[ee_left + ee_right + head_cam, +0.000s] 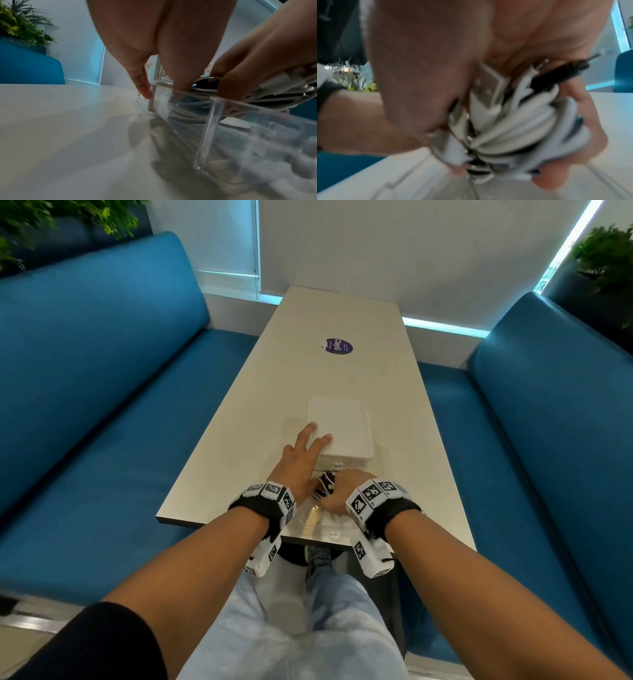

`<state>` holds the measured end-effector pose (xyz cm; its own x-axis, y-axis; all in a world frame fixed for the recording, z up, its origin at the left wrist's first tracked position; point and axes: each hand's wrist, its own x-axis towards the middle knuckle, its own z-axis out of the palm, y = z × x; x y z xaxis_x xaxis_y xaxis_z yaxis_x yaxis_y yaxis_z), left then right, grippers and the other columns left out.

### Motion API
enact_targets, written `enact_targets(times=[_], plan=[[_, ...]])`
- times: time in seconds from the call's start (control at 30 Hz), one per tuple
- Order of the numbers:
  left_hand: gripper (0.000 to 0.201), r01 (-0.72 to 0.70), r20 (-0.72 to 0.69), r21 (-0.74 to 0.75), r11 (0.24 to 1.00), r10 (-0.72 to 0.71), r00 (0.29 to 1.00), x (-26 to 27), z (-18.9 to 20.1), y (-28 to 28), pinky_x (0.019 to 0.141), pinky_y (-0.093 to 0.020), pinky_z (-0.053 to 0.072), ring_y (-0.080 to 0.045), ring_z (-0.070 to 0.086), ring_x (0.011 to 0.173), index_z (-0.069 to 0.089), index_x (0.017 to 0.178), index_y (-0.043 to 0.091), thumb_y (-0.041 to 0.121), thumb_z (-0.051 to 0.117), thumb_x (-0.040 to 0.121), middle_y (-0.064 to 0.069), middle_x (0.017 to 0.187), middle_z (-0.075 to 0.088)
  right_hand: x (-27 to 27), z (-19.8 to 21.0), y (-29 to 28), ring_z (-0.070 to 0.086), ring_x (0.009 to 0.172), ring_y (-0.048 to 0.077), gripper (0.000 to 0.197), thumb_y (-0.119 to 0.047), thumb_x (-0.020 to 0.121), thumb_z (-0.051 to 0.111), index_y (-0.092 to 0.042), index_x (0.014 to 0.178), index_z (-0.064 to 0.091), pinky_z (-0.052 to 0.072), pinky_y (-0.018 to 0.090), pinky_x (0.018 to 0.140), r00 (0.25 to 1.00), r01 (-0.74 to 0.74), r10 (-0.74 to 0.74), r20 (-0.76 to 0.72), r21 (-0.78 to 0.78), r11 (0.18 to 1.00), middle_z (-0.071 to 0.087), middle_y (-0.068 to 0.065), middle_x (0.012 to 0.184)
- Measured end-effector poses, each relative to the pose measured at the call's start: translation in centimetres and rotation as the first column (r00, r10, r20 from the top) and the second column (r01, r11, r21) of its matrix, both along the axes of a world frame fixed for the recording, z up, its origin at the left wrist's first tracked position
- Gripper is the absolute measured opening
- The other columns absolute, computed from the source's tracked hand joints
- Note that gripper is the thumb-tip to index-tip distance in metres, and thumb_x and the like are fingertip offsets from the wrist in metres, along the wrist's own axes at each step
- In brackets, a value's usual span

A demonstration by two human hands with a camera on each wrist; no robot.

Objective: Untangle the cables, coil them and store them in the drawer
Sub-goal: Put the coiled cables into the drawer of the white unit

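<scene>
Cable bundle (325, 486): white and black cables coiled together into one bundle; loops run roughly crosswise in the fist, plug ends sticking up and away from the person in the right wrist view; held over the pulled-out drawer, partly below its rim
Right hand (344, 491): fingers and thumb curled round the cable bundle, gripping it
Left hand (301, 462): fingers straight and spread, two fingertips resting on the lid of the white box; holds nothing
Drawer (212, 121): clear plastic, drawn out toward the person from under the white box, long axis along the table; coiled white cable visible inside through the wall
White box (342, 428): flat rounded lid, sits at the near half of the table
Table (239, 422): pale, long and narrow, running away from the person; purple round sticker (339, 346) farther along
Room: blue upholstered benches (102, 371) on both sides, white wall, green plants (606, 254) at the upper corners
</scene>
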<state>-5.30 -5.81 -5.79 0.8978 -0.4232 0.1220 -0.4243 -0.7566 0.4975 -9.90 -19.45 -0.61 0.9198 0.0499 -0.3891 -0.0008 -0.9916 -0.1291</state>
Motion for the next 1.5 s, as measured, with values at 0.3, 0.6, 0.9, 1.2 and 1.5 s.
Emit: enact_targets(times=[0.3, 0.6, 0.9, 1.2, 1.5], plan=[[0.09, 0.031, -0.126, -0.079, 0.996, -0.041, 0.991, 0.6, 0.5, 0.4, 0.098, -0.032, 0.033, -0.035, 0.031, 0.134, 0.022, 0.15, 0.039, 0.016, 0.071, 0.079, 0.022, 0.158, -0.005, 0.7, -2.1, 2.4, 0.059, 0.117, 0.028, 0.036, -0.021, 0.096, 0.052, -0.009, 0.13, 0.056, 0.048, 0.036, 0.099, 0.999, -0.027, 0.029, 0.03, -0.064, 0.998, 0.061, 0.012, 0.128], [0.074, 0.003, -0.082, -0.06, 0.998, -0.008, 0.997, 0.8, 0.6, 0.7, 0.107, -0.04, 0.036, -0.037, 0.037, 0.13, 0.026, 0.15, 0.033, 0.022, 0.066, 0.09, 0.008, 0.159, -0.001, 1.4, -4.2, 2.0, 0.045, 0.125, 0.038, 0.076, -0.051, 0.086, 0.031, -0.003, 0.144, 0.035, 0.041, 0.047, 0.105, 0.962, 0.267, -0.271, 0.047, 0.077, 0.961, 0.042, 0.024, 0.139], [0.08, -0.037, -0.045, -0.026, 0.999, 0.036, 0.998, 1.0, 0.4, -0.1, 0.104, -0.042, 0.041, -0.037, 0.043, 0.126, 0.028, 0.149, 0.027, 0.014, 0.072, 0.083, 0.003, 0.159, 0.0, 0.4, -1.7, -0.4, 0.061, 0.096, 0.03, 0.023, -0.015, 0.098, 0.046, -0.001, 0.111, 0.058, 0.045, 0.032, 0.074, 0.996, 0.078, -0.08, 0.03, 0.077, 0.994, 0.065, 0.015, 0.112], [0.082, -0.061, -0.032, 0.011, 0.998, 0.062, 0.998, 1.2, 0.2, -0.3, 0.104, -0.044, 0.041, -0.036, 0.045, 0.122, 0.025, 0.15, 0.027, 0.02, 0.072, 0.083, 0.003, 0.16, -0.001, 1.8, -1.5, -1.6, 0.063, 0.098, 0.03, 0.025, -0.021, 0.097, 0.052, -0.004, 0.111, 0.064, 0.047, 0.03, 0.073, 0.996, 0.075, -0.078, 0.051, 0.068, 0.995, 0.062, 0.014, 0.121], [0.087, -0.056, -0.035, 0.009, 0.998, 0.057, 0.998, 1.2, 0.6, -0.4, 0.104, -0.043, 0.04, -0.035, 0.044, 0.127, 0.026, 0.149, 0.028, 0.036, 0.076, 0.079, 0.007, 0.161, -0.001, 1.2, -3.0, -2.5, 0.063, 0.096, 0.033, 0.053, -0.026, 0.081, 0.076, -0.009, 0.12, 0.045, 0.046, 0.03, 0.068, 0.869, 0.363, -0.453, 0.198, 0.364, 0.857, 0.058, 0.012, 0.107]])
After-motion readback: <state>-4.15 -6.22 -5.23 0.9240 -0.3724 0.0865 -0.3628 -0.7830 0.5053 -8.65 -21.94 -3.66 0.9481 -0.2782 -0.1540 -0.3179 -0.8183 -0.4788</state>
